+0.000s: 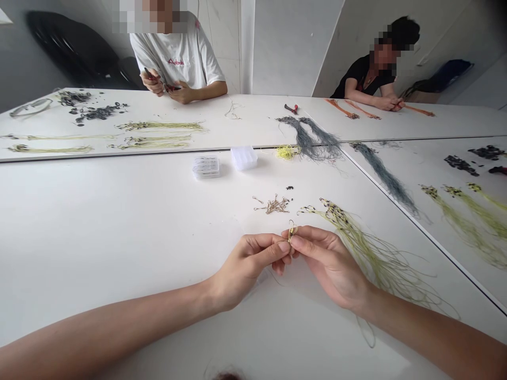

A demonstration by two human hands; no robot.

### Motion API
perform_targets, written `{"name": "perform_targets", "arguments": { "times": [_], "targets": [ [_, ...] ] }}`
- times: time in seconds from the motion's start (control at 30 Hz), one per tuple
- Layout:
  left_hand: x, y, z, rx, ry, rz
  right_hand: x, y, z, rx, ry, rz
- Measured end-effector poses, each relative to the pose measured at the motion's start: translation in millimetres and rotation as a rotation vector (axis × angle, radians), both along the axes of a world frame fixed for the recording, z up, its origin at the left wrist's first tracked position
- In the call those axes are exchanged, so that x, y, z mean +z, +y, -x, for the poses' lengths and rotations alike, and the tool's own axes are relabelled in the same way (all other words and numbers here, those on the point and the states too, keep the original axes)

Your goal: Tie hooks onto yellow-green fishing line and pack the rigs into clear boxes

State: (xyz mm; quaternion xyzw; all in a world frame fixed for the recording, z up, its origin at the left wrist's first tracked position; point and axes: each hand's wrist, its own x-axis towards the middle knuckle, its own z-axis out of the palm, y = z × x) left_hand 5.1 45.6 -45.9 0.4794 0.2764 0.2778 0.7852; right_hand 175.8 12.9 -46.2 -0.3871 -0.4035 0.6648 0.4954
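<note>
My left hand (253, 261) and my right hand (328, 261) meet over the white table (99, 227), fingertips pinched together. Between them stands a small gold fish hook (292, 230) with a thin line tied to it; both hands grip it. Just beyond lies a small pile of loose hooks (275, 205). A bundle of yellow-green lines (368, 248) with dark beads fans out under and right of my right hand.
Two small clear plastic boxes (206, 166) (244, 157) sit further back, near a yellow line coil (285, 152) and grey line bundles (312, 138). Two other people work at the far tables, with more line bundles (158, 133), dark bits (95, 112) and red pliers (291, 108).
</note>
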Motion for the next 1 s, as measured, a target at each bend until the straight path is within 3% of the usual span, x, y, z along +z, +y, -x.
{"name": "perform_targets", "arguments": {
  "times": [0.5, 1.0],
  "targets": [
    [0.6, -0.1, 0.1, -0.008, -0.033, 0.047, 1.5, 2.4, -4.2, -0.077, -0.012, 0.029],
    [-0.1, 2.1, -0.1, -0.029, 0.046, -0.036, -0.9, 2.6, -7.3, -0.104, -0.021, 0.026]
  ]
}}
